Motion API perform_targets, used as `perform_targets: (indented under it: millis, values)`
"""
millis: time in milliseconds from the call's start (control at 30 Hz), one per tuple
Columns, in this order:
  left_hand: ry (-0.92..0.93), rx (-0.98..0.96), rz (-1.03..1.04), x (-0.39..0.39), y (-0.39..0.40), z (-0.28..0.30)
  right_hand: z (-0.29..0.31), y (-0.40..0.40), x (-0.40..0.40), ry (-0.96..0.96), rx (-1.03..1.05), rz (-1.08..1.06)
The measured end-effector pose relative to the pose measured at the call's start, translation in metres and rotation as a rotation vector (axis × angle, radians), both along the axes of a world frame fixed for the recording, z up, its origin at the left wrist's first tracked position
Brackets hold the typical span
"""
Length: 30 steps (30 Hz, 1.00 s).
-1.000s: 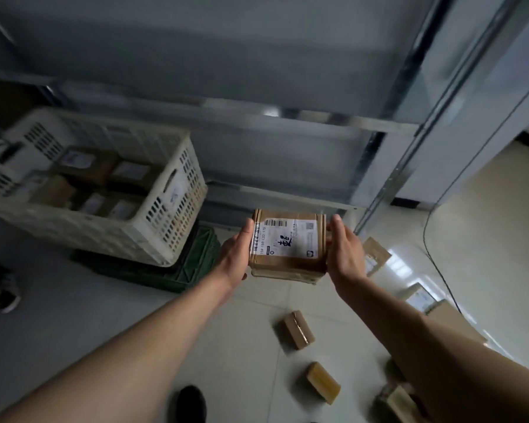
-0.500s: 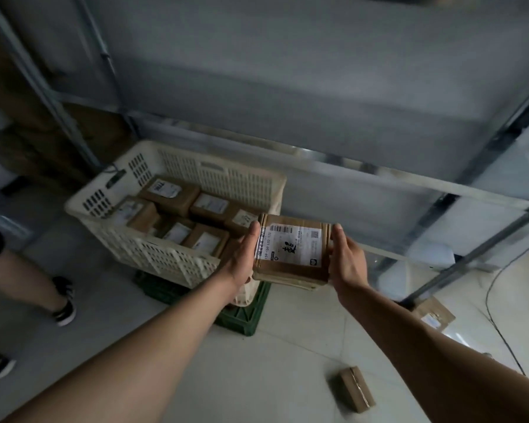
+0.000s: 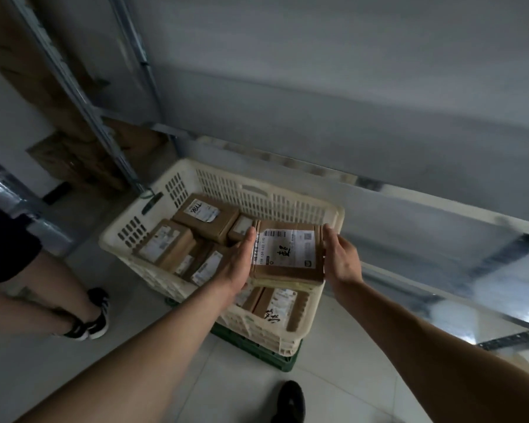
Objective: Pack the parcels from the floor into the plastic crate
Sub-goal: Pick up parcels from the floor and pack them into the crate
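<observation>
Over the right end of the white plastic crate [image 3: 333, 215], already crowded with packed parcels [image 3: 168, 244], a labelled cardboard parcel [image 3: 287, 254] is clamped between the left hand [image 3: 239, 264] and right hand [image 3: 342, 261], fingers straight against its sides. Such a press-hold may slip, and a lopsided landing on the uneven boxes could tip it out.

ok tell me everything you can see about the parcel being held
The held parcel is a flat brown cardboard box with a white shipping label on top bearing a barcode and handwritten black marks. It is held roughly level over the white crate, pressed between the left hand and right hand at its sides.
</observation>
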<state>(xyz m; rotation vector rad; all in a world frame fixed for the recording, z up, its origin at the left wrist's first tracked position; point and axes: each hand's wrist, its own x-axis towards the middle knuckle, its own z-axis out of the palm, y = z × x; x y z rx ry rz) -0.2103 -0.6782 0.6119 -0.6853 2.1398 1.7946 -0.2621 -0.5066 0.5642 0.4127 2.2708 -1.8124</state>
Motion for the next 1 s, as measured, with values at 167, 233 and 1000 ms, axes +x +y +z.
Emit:
perform_targets:
  millis: [167, 233, 1000]
  values:
    - [-0.032, 0.015, 0.066, -0.049, -0.021, -0.007, -0.011, -0.026, -0.048, -0.07, -0.011, 0.026]
    - [-0.071, 0.009, 0.066, -0.063, -0.031, -0.009, -0.017, -0.038, -0.066, -0.072, 0.016, 0.052]
    - [-0.223, -0.173, -0.138, -0.278, -0.281, -0.145, -0.119, -0.278, -0.224, -0.257, 0.017, -0.012]
